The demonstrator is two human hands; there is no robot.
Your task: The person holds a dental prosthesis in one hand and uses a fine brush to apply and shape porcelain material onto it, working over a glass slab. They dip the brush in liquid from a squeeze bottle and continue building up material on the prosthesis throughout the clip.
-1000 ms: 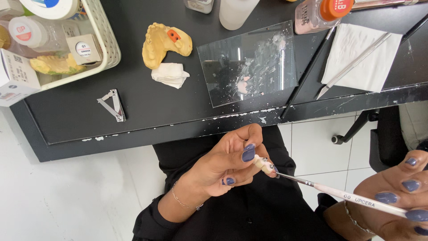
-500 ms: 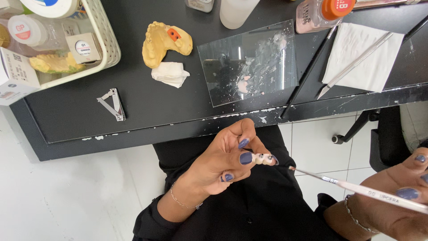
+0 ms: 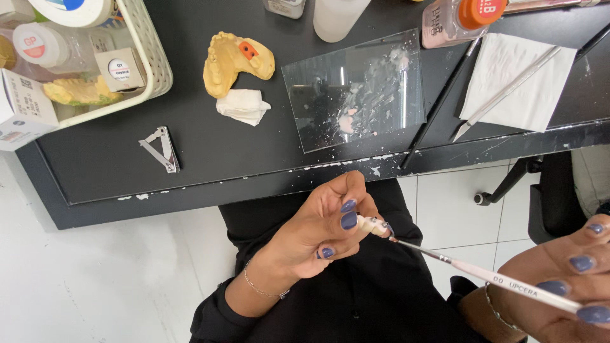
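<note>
My left hand [image 3: 321, 232] pinches a small whitish tooth-shaped piece [image 3: 372, 225] between thumb and fingers, held over my lap below the black table's edge [image 3: 254, 184]. My right hand [image 3: 572, 279], at the lower right corner, grips a thin white brush [image 3: 489, 276]. The brush tip touches the right end of the small piece. Both hands have dark blue nails.
On the black table lie a glass slab [image 3: 356, 86] smeared with white paste, a yellow dental cast [image 3: 235, 60], a folded white tissue [image 3: 243, 105], a metal clip [image 3: 160, 147], a white napkin [image 3: 527, 82] with a metal instrument [image 3: 505, 92], bottles, and a white basket [image 3: 149, 57].
The brush drew away to the right half a second ago and its tip is back against the small piece now. My left hand stays in about the same place.
</note>
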